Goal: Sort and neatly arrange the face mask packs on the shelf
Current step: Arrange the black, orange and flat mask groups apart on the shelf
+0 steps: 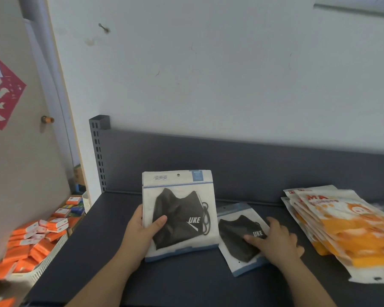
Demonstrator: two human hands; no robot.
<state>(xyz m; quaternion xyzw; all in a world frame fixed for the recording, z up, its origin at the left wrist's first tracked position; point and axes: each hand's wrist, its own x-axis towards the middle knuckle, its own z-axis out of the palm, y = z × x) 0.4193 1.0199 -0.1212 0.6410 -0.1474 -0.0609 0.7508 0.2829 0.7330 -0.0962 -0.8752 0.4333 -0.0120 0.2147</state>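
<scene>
My left hand [143, 232] grips a stack of white-and-blue packs with a black mask [179, 214], held upright on the dark shelf [93, 240], thumb across the front. To its right another black mask pack [237, 238] lies flat on the shelf. My right hand [275, 242] rests on that pack with fingers spread over its right side. Further right a fanned pile of orange-and-white mask packs [346, 227] lies flat.
A dark back panel [253, 165] and a slotted upright [98, 151] close the shelf behind. Below the shelf's left edge a white basket [47, 260] holds several small orange boxes. A door with a red paper cutting [2, 96] stands at the left.
</scene>
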